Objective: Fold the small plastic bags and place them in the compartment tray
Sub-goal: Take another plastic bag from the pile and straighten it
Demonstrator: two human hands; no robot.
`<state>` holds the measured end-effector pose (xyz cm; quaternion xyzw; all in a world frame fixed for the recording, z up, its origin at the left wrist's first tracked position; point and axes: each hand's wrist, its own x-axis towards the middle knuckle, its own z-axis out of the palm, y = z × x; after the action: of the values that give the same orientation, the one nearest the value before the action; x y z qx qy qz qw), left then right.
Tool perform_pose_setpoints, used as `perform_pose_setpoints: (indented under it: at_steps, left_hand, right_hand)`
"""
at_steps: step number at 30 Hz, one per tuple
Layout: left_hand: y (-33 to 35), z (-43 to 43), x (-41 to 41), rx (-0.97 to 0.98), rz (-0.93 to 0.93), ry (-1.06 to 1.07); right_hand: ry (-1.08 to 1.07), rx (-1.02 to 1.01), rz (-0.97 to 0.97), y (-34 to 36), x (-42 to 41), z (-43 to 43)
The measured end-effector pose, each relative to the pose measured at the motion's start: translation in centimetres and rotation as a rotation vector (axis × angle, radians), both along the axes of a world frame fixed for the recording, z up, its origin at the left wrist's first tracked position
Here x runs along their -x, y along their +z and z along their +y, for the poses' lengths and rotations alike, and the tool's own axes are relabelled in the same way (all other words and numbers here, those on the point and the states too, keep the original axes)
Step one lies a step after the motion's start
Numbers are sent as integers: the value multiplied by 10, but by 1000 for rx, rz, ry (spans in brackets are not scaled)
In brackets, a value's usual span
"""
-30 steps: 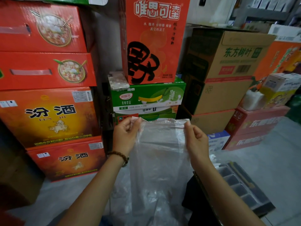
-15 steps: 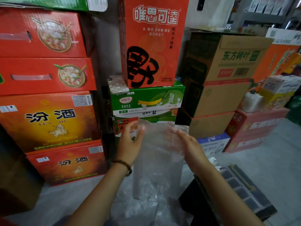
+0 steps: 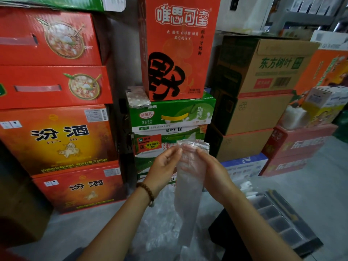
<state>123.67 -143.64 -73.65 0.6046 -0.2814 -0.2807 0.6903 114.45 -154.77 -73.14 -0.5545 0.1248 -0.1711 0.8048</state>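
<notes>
Two hands (image 3: 164,166) (image 3: 214,171) pinch a narrow, crinkly, translucent plastic bag (image 3: 188,200).

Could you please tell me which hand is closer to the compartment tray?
Right. The right hand holds the bag up-left of the tray; the left hand is farther left, on the bag's other side.

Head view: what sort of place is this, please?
Probably a shop's stockroom or warehouse: red liquor cartons, brown cardboard cartons and green milk-drink boxes stand stacked on a grey floor.

Stacked boxes (image 3: 180,117) ahead — floor (image 3: 310,178) rt free
</notes>
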Motion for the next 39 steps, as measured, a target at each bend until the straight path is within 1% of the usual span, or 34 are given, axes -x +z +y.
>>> perform_pose_setpoints:
  at_steps: [3, 5, 8, 10, 12, 13, 15, 17, 18, 25, 29, 31, 33, 35, 39]
  left_hand:
    - [0, 1, -1, 11, 6, 37]
    - [0, 2, -2, 18, -12, 63]
    - [-1, 3, -3, 16, -40, 95]
    - [-2, 2, -3, 13, -36, 124]
    - [-4, 1, -4, 3, -48, 145]
    - [-4, 1, -5, 5, -52, 151]
    - [-5, 1, -5, 16, -42, 151]
    - [-6, 0, -5, 14, -41, 158]
    - [-8, 0, -6, 12, -49, 168]
    - [-13, -2, -8, 5, -125, 189]
    - [-18, -3, -5, -15, -204, 207]
    - [-20, -5, -2, -27, -202, 198]
    - [-18, -5, -3, -81, -181, 190]
    - [-16, -1, -10, -205, -157, 164]
    - [-14, 9, -18, -553, -190, -68]
  right_hand:
    - [2, 8, 10, 1, 1, 1]
    - [-32, 101, 26, 0, 1, 1]
    - [-218, 251, 13, -2, 2, 1]
    - [-376, 304, -16, -3, 2, -1]
    - [-469, 355, 16, -5, 0, -5]
    - [-467, 354, 41, -6, 0, -6]
    - [-370, 290, 90, -9, -1, -9]
    - [-253, 223, 90, -8, 2, -9]
    - [-233, 207, 76, -6, 3, -8]
    - [-333, 250, 79, -5, 2, -6]
    - [-250, 179, 101, -4, 1, -3]
    - [-265, 185, 120, -4, 1, -2]
    - [-300, 162, 102, -3, 0, -6]
    - [-334, 76, 69, 3, 1, -16]
    - [-370, -129, -60, 18, 7, -40]
